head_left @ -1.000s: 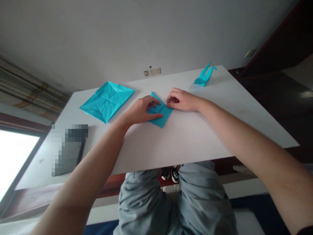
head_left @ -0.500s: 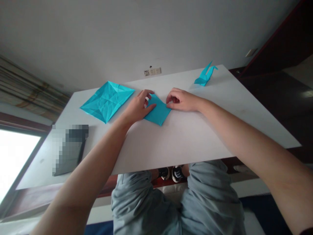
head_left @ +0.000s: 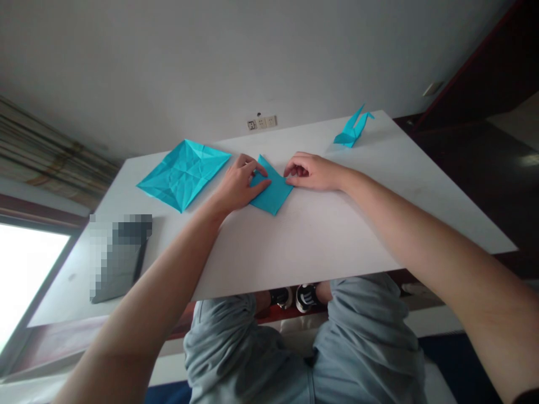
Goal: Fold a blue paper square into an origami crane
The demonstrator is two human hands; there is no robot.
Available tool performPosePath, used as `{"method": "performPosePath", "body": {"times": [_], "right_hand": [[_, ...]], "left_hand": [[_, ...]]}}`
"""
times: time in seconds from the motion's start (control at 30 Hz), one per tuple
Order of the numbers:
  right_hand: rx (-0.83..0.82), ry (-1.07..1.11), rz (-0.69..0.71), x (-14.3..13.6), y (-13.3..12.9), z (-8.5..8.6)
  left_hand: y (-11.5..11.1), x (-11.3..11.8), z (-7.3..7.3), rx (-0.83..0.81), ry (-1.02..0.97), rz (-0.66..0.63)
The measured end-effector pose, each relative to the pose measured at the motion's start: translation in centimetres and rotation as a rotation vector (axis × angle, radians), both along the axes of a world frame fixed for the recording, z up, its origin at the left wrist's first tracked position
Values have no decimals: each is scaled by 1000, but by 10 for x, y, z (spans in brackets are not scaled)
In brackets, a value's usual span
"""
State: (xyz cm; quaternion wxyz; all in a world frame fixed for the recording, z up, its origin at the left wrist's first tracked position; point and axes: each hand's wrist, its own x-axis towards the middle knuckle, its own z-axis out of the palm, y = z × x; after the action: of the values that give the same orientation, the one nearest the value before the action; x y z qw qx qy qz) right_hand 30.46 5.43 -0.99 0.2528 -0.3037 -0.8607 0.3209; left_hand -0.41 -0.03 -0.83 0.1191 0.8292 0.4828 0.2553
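On the table (head_left: pixel 252 252) before us, our left hand (head_left: pixel 242 179) lies loosely spread over the left side of the folded blue paper (head_left: pixel 274 195), seemingly to hold it flat, while our right hand (head_left: pixel 306 171) pinches its right corner, probably for control.

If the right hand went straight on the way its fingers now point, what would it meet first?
Most likely the folded blue paper: its right corner lies at the tips of the right hand, seemingly touching. Farther along that line comes the left hand, though depth is uncertain.
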Motion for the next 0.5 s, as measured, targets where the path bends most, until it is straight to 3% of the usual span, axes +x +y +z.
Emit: {"method": "performPosePath", "body": {"times": [0.5], "right_hand": [[4, -22, 11, 0, 1, 0]], "left_hand": [[-1, 2, 2, -47, 38, -18]]}}
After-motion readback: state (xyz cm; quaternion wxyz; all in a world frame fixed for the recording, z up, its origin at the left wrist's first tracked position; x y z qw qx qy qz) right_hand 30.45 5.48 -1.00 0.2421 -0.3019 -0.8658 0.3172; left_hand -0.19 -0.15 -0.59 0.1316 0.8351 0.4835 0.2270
